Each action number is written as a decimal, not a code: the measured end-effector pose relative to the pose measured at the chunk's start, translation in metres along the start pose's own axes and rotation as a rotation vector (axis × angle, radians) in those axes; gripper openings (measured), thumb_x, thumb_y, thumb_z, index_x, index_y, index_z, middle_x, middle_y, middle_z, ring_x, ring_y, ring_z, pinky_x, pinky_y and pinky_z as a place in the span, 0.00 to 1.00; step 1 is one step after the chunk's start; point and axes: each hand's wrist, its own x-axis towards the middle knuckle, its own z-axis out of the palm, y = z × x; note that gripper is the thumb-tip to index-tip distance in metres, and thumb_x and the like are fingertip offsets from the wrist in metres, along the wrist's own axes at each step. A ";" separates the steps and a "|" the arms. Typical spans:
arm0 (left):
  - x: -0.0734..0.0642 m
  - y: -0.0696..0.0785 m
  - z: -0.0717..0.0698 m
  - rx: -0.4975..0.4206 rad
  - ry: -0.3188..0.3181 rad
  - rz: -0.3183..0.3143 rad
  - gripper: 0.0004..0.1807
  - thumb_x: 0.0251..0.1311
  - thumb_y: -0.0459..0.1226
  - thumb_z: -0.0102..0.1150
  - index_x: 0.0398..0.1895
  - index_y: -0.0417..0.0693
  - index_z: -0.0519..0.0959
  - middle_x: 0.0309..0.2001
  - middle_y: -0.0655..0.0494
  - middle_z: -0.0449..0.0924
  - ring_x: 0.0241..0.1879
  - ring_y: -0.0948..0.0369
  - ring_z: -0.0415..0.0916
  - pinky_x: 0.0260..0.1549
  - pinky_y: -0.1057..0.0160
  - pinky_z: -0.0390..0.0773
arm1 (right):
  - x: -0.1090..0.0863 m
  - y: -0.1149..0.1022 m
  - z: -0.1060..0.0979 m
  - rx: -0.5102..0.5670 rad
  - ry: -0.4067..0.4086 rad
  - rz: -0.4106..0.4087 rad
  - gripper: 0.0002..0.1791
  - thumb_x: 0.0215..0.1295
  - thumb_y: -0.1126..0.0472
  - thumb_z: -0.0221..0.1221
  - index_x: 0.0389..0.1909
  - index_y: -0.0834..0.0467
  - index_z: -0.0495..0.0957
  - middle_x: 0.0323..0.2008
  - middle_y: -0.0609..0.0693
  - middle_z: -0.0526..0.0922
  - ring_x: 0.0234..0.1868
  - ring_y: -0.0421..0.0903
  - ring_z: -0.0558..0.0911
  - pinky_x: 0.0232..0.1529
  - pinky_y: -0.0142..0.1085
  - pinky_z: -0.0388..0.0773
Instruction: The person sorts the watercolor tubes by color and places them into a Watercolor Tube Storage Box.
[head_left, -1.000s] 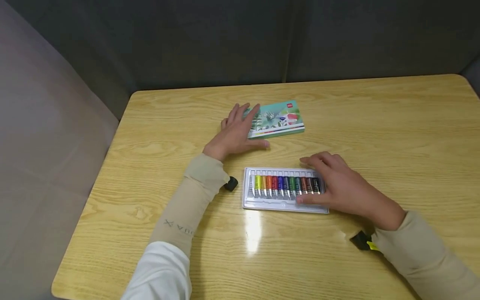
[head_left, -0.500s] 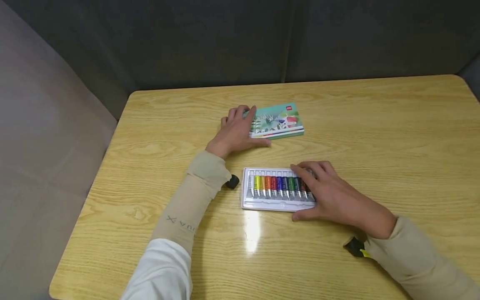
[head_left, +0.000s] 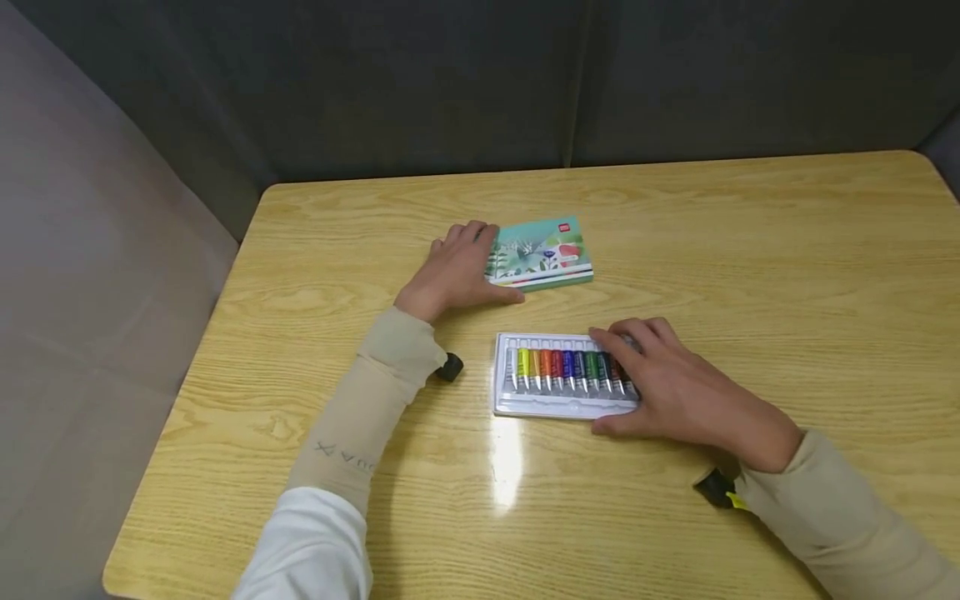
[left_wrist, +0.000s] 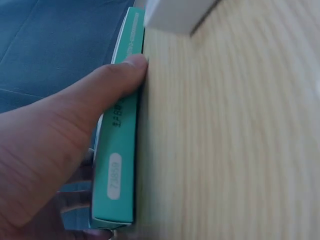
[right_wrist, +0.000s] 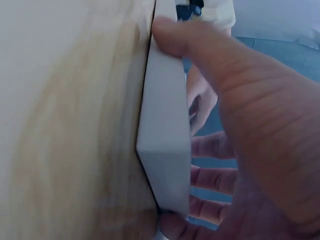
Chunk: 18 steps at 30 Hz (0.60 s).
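Observation:
A flat green paint box (head_left: 536, 250) with a printed plant design lies towards the back of the table. My left hand (head_left: 453, 271) grips its left end. In the left wrist view, the left thumb (left_wrist: 117, 82) presses the box's green side (left_wrist: 117, 160), with the other fingers partly hidden behind it. Nearer to me lies a white tray (head_left: 555, 407) of several coloured paint tubes (head_left: 567, 367). My right hand (head_left: 678, 387) holds the tray's right end, thumb on the near edge and fingers at the far edge, covering the last tubes. In the right wrist view, the thumb touches the white side wall (right_wrist: 165, 105).
Both things lie flat on a wood-grain table (head_left: 300, 333). A dark curtain (head_left: 420, 92) hangs behind the far edge, and a pale cloth (head_left: 97, 292) hangs at the left. A small dark wrist camera (head_left: 716, 487) juts from the right sleeve, another (head_left: 450, 367) from the left.
My left hand and the green box have shifted left and nearer to me. The right thumb has moved from above the tray to its near edge, and the tray has slid slightly right.

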 end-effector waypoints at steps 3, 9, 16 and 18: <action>-0.005 -0.006 -0.001 0.004 -0.008 -0.002 0.63 0.50 0.73 0.66 0.82 0.50 0.55 0.80 0.48 0.57 0.77 0.47 0.55 0.73 0.40 0.61 | 0.001 0.003 -0.001 -0.016 -0.002 0.000 0.61 0.49 0.22 0.68 0.78 0.54 0.63 0.67 0.57 0.70 0.63 0.57 0.68 0.55 0.56 0.79; -0.017 -0.020 -0.001 -0.002 -0.024 0.008 0.64 0.50 0.72 0.67 0.83 0.51 0.53 0.81 0.49 0.56 0.77 0.48 0.55 0.73 0.39 0.61 | 0.002 0.009 -0.003 -0.012 -0.018 0.003 0.62 0.47 0.23 0.70 0.78 0.55 0.63 0.67 0.58 0.70 0.63 0.57 0.68 0.56 0.56 0.79; -0.032 -0.034 -0.001 -0.054 -0.066 0.021 0.64 0.50 0.69 0.69 0.85 0.59 0.49 0.80 0.51 0.55 0.78 0.49 0.51 0.74 0.36 0.56 | 0.002 0.020 -0.008 -0.001 -0.073 0.028 0.62 0.48 0.24 0.71 0.78 0.54 0.62 0.70 0.58 0.68 0.66 0.58 0.66 0.58 0.58 0.78; -0.036 -0.037 -0.002 -0.080 -0.076 0.021 0.63 0.48 0.68 0.71 0.84 0.61 0.50 0.79 0.51 0.56 0.76 0.50 0.52 0.73 0.36 0.56 | 0.002 0.024 -0.011 0.009 -0.084 0.033 0.62 0.48 0.25 0.72 0.78 0.53 0.62 0.70 0.58 0.67 0.67 0.59 0.66 0.59 0.58 0.78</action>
